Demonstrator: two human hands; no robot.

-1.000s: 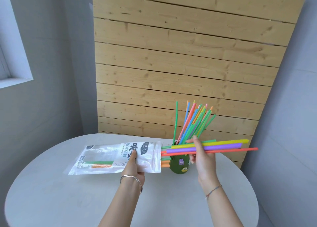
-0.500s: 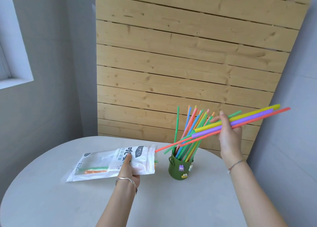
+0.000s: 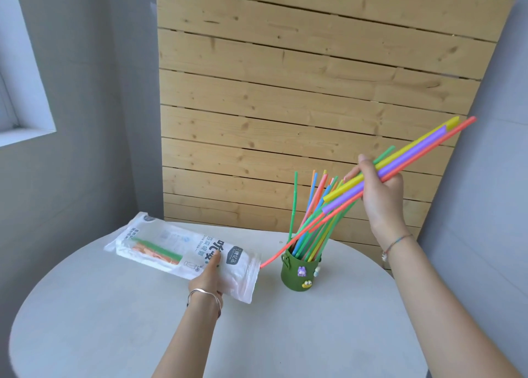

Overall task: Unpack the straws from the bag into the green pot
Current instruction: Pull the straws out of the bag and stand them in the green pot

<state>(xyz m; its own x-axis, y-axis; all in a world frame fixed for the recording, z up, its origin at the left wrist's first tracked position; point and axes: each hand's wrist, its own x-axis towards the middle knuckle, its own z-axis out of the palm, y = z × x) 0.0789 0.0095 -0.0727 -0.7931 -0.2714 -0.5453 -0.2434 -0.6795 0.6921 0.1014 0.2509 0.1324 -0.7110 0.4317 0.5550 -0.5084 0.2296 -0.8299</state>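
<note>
My right hand (image 3: pixel 381 195) grips a bunch of straws (image 3: pixel 411 152), yellow, purple, red and green, tilted with their low ends pointing down toward the green pot (image 3: pixel 300 270). The red straw's low tip hangs just left of the pot rim, near the bag's mouth. The pot stands on the round table and holds several coloured straws upright. My left hand (image 3: pixel 210 275) holds the white plastic straw bag (image 3: pixel 171 249) near its open right end, above the table. A few orange and green straws show inside the bag.
A round grey table (image 3: pixel 85 320) carries the pot. A wooden slat panel (image 3: pixel 285 92) leans behind it. Grey walls stand on both sides, with a window sill (image 3: pixel 25 135) at the upper left.
My right hand drew the straw bunch out of the bag, lifted it up and to the right, and tilted it. My left hand and the bag swung slightly, the bag's far end rising.
</note>
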